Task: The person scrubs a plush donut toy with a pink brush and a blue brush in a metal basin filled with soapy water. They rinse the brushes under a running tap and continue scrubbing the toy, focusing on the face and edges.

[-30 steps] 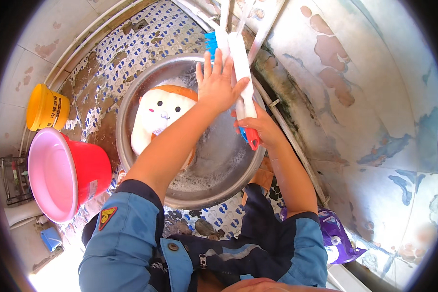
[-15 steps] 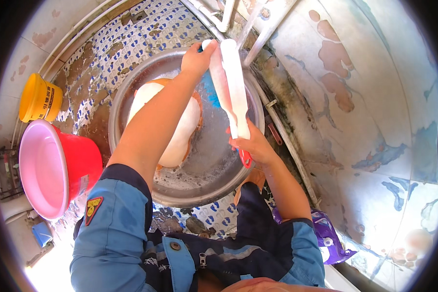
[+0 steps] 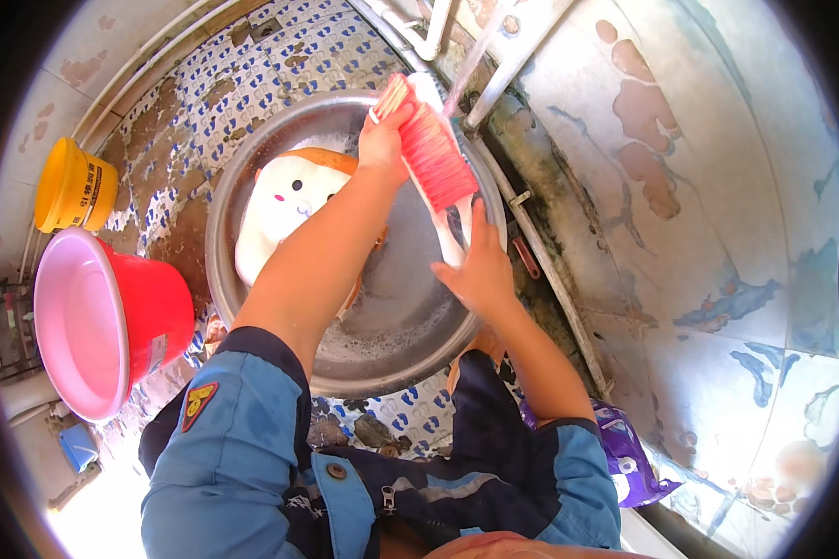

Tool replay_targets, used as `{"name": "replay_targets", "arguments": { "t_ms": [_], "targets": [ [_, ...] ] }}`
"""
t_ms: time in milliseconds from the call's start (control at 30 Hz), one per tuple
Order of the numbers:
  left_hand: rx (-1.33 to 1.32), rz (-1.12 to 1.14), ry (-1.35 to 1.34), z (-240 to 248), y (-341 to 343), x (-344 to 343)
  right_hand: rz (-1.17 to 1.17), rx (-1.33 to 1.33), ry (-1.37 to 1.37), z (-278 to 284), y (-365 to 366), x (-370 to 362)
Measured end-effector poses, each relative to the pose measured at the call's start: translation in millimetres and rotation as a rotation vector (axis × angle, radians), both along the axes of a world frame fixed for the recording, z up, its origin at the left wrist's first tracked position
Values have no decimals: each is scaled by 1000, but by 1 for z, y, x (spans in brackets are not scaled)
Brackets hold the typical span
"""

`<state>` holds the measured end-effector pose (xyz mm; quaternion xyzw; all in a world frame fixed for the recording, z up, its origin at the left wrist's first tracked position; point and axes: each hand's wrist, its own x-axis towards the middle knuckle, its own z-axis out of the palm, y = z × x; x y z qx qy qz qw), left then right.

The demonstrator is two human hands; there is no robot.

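A long white-handled brush [image 3: 435, 163] with red bristles is held over the far right side of a metal basin [image 3: 216, 244]. My left hand [image 3: 384, 142] is closed round its far end, where paler orange bristles show. Closer to me, the white handle sits between the thumb and fingers of my right hand [image 3: 485, 265]. A white edge shows behind the bristles; I cannot tell if it belongs to a second brush. In the basin lies a white and orange plush toy [image 3: 275, 210], face up, partly covered by my left forearm.
Water [image 3: 469, 74] runs down near white pipes [image 3: 517, 65] by the tiled wall at the basin's far right. On the left stand a red tub [image 3: 158, 303] with a pink inside and a yellow bucket [image 3: 79, 186]. A purple packet [image 3: 629, 452] lies at the lower right.
The brush has been turned so its red bristles face up; before, two smooth white sides showed. My left hand has moved down slightly. The toy's face has come into view.
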<state>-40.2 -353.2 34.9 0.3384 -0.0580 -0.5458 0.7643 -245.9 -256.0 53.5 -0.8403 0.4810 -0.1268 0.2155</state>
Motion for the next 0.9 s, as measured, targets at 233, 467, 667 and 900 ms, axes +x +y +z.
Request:
{"name": "replay_targets", "arguments": {
  "t_ms": [233, 467, 667, 900],
  "targets": [
    [-98, -135, 272, 11, 21, 0, -140, 73, -81, 4, -9, 0],
    [-149, -187, 208, 26, 31, 4, -130, 37, -286, -7, -17, -8],
    [-202, -195, 262, 27, 28, 2, -217, -109, -207, 7, -14, 0],
    [-186, -197, 109, 26, 30, 7, -125, 584, -510, -20, -27, -16]
  ]
}}
